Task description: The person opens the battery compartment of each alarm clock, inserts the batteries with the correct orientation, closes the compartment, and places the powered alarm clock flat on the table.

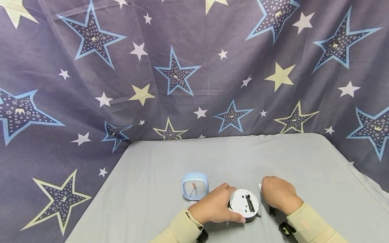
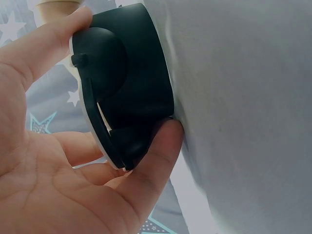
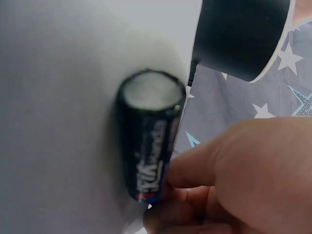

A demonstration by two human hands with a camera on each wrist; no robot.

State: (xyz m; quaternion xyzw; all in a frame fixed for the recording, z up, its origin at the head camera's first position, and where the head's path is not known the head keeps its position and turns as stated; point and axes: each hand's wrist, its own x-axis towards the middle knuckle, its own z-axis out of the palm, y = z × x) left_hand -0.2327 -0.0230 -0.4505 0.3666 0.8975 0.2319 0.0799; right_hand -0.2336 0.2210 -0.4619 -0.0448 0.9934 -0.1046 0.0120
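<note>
My left hand (image 1: 217,205) grips a round black alarm clock (image 1: 244,203) by its sides, fingers and thumb spread around it. Its white back faces up, showing a long dark battery slot, small knobs and speaker holes; the dial is hidden underneath. In the left wrist view, the clock's black body (image 2: 141,58) sits against the cloth. Just right of the clock, my right hand (image 1: 278,192) is curled low, its fingertips pinching a small white piece (image 1: 260,187) mostly hidden by the hand. A dark printed battery (image 3: 148,141) lies by the right hand, nearer the wrist.
A light blue alarm clock (image 1: 195,186) stands left of my left hand, its dial toward me. Grey cloth (image 1: 158,168) covers the table, with a star-patterned curtain (image 1: 188,111) hanging behind and at both sides.
</note>
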